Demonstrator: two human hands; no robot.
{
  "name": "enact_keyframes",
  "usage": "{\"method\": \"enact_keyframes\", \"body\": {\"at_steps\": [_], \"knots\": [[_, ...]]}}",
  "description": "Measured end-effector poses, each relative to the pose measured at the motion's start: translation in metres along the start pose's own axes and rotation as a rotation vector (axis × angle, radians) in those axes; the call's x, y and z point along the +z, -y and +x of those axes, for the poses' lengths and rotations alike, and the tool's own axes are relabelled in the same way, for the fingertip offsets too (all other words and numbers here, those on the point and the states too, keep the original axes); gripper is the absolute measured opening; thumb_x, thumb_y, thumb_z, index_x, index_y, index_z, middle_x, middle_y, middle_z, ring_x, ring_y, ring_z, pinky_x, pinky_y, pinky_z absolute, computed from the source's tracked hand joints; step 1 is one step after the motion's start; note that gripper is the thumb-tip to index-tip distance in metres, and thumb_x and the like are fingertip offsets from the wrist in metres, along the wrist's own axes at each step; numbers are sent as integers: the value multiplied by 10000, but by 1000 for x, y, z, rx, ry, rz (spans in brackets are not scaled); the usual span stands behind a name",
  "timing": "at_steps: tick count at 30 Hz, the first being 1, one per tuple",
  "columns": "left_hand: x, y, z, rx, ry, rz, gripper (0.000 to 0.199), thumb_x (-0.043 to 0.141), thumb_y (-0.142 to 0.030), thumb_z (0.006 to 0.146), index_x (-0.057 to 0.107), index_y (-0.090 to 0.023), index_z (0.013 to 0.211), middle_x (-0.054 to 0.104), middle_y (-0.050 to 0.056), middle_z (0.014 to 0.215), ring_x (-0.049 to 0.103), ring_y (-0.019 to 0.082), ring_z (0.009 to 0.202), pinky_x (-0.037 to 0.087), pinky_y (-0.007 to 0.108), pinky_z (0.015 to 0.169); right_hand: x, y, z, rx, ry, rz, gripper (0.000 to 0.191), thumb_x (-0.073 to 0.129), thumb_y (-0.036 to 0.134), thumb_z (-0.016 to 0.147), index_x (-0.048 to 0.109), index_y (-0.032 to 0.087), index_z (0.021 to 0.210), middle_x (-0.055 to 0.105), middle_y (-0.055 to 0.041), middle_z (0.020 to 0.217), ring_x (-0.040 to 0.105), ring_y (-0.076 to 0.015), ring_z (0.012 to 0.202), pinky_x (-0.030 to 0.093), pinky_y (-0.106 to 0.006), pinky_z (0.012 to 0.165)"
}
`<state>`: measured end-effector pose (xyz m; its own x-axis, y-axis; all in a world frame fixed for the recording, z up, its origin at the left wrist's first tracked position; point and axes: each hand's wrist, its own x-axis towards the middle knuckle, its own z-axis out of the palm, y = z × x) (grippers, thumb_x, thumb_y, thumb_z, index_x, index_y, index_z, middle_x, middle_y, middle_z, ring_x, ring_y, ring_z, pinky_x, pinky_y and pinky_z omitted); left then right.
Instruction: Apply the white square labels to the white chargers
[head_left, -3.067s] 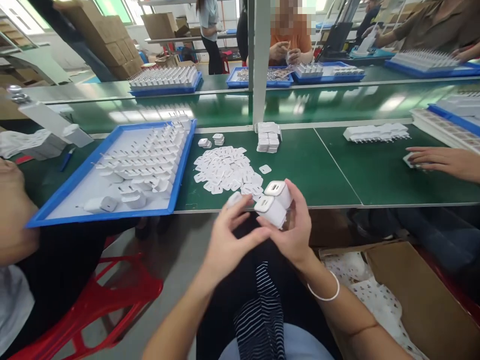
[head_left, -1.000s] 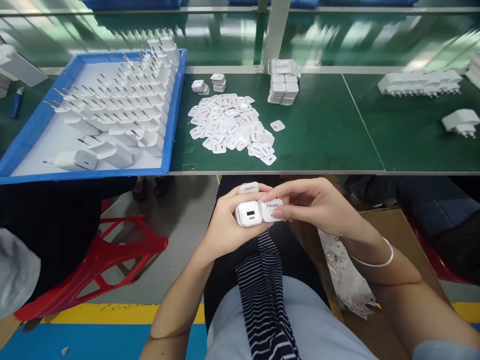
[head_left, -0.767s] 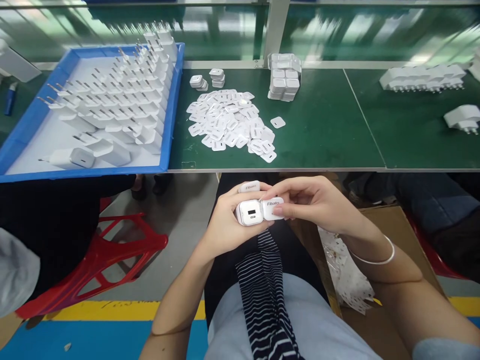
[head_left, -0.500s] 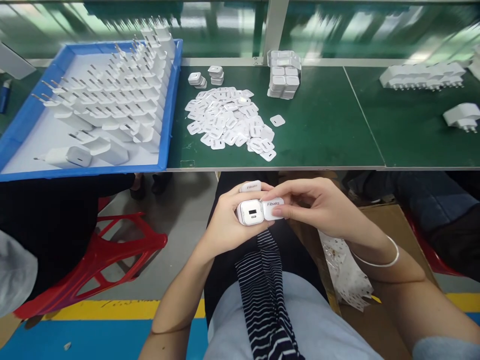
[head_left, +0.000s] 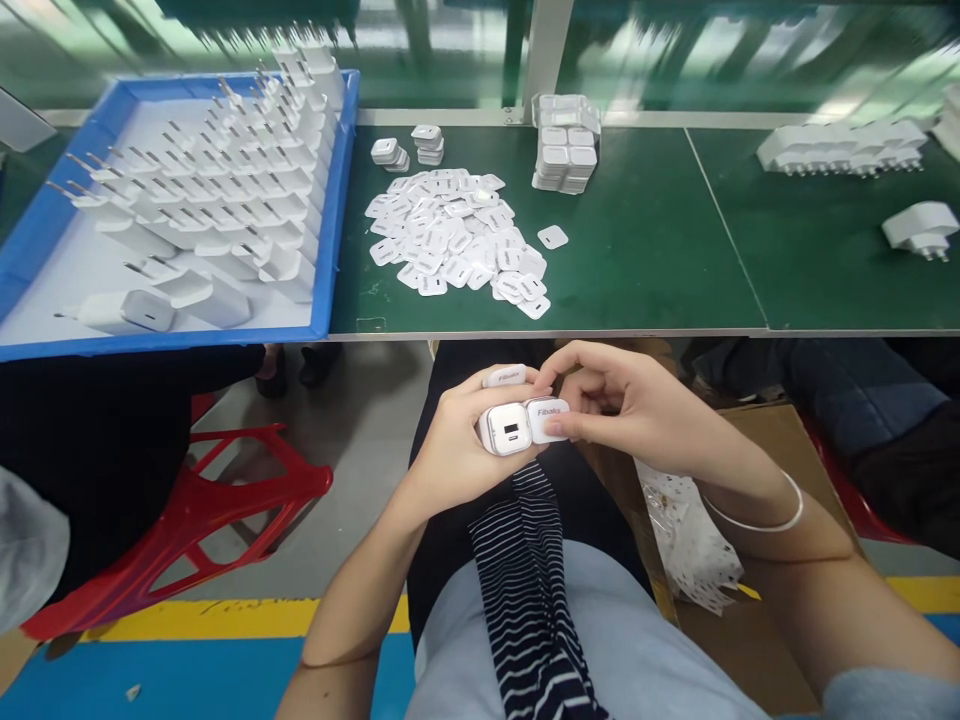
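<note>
In front of my lap, my left hand (head_left: 465, 440) is wrapped round a white charger (head_left: 508, 430), whose end with two port slots faces up. A second white piece, printed "Fibaks" (head_left: 507, 376), pokes out between its fingers at the top. My right hand (head_left: 626, 400) has its thumb pressed on a white cover printed "Fibaks" (head_left: 546, 415), right beside the charger. Its index fingertip rests at the cover's far edge. Whether another charger body lies under that cover is hidden. On the green bench lies a heap of loose white covers (head_left: 450, 235).
A blue-rimmed tray (head_left: 341, 200) of upright white chargers stands at the left. Stacked covers (head_left: 566, 155) stand at the back, and more chargers (head_left: 844, 148) at the right. A red stool (head_left: 247, 480) and an open carton (head_left: 780, 450) flank my legs.
My right hand's fingers have shifted slightly, with the index knuckle raised and the other fingers curled more. The charger and cover are tilted a little differently. The view has moved slightly.
</note>
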<state>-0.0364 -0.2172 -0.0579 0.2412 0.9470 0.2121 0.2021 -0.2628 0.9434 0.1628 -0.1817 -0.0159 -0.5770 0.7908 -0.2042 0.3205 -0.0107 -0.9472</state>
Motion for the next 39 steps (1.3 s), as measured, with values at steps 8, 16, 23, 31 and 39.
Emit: {"method": "enact_keyframes", "body": {"at_steps": [8, 16, 23, 31, 39], "knots": [[0, -3, -1, 23, 25, 52, 355, 806, -146, 725, 760, -225, 1068, 721, 76, 1157, 697, 221, 1026, 574, 341, 923, -3, -1, 2, 49, 45, 57, 314, 771, 270, 808, 487, 207, 926, 614, 55, 591, 566, -110, 549, 406, -218, 532], [-3, -2, -2, -8, 44, -48, 368, 854, -180, 686, 774, -228, 1042, 738, 77, 1126, 707, 218, 1002, 580, 338, 920, -3, -14, 4, 34, 66, 108, 383, 806, 330, 786, 476, 211, 942, 529, 86, 586, 458, -73, 520, 326, -197, 487], [-2, -2, -2, 46, 164, -23, 324, 823, -149, 702, 764, -195, 1017, 738, 73, 1062, 716, 206, 961, 584, 300, 855, -4, -24, 27, -167, -47, 73, 268, 811, 299, 786, 649, 166, 953, 508, 62, 617, 426, -70, 548, 324, -208, 495], [0, 1, -6, -141, 127, -40, 394, 856, -176, 672, 763, -184, 1055, 711, 106, 1134, 690, 250, 1054, 577, 352, 900, -6, -31, 41, -279, -198, -139, 125, 717, 288, 873, 760, 171, 868, 739, -37, 832, 649, -138, 703, 457, -239, 563], [0, 7, -1, -168, 87, -144, 352, 862, -163, 653, 760, -167, 990, 729, 99, 1107, 690, 248, 1035, 556, 365, 916, -12, -10, 23, -262, -252, -91, 55, 742, 237, 852, 758, 186, 866, 762, -30, 840, 677, -151, 722, 519, -261, 624]]}}
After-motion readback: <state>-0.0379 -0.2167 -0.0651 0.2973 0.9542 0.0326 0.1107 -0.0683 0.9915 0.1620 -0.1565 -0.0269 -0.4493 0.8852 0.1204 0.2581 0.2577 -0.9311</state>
